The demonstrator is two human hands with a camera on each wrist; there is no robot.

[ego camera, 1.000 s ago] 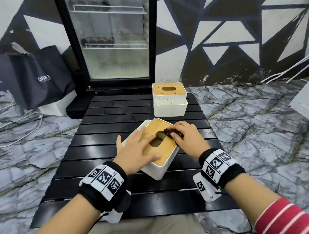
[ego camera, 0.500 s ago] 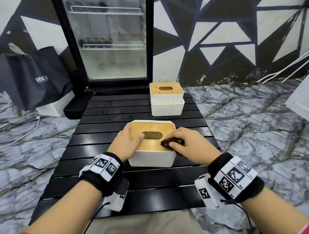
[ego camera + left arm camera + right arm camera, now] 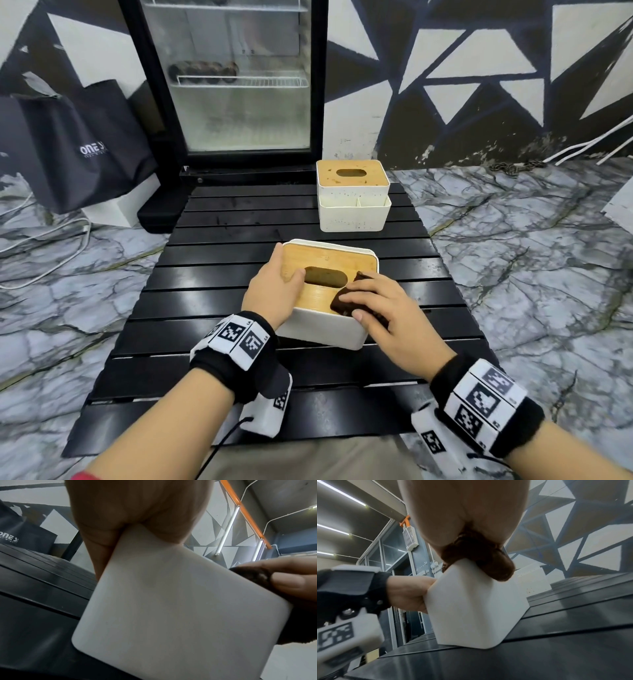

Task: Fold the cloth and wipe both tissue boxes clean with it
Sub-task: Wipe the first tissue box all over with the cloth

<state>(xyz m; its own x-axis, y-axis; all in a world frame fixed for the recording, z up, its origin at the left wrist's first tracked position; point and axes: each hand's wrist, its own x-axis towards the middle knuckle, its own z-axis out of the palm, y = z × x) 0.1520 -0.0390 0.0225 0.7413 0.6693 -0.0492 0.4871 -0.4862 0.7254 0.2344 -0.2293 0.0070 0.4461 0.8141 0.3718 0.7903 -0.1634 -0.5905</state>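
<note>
The near tissue box (image 3: 327, 262), white with a bamboo lid, lies on the black slatted table (image 3: 219, 260). My left hand (image 3: 284, 270) grips its left end, thumb on the lid beside the slot. My right hand (image 3: 354, 305) pinches a folded dark brown cloth (image 3: 337, 305) against the lid's near right corner. In the left wrist view the box wall (image 3: 163, 601) fills the frame, with the cloth (image 3: 248, 577) at its right edge. In the right wrist view the cloth (image 3: 479, 555) hangs over the box's top edge (image 3: 476, 608). The far tissue box (image 3: 352, 195), speckled with dirt, stands behind.
A glass-door fridge (image 3: 239, 85) stands behind the table. A black bag (image 3: 78, 144) leans at the left, with white cables (image 3: 44, 240) on the marble floor. The table's left half and near slats are bare.
The near box has been turned from a slant to nearly square with the table. My right hand has drawn the cloth from beside the slot to the lid's near right corner.
</note>
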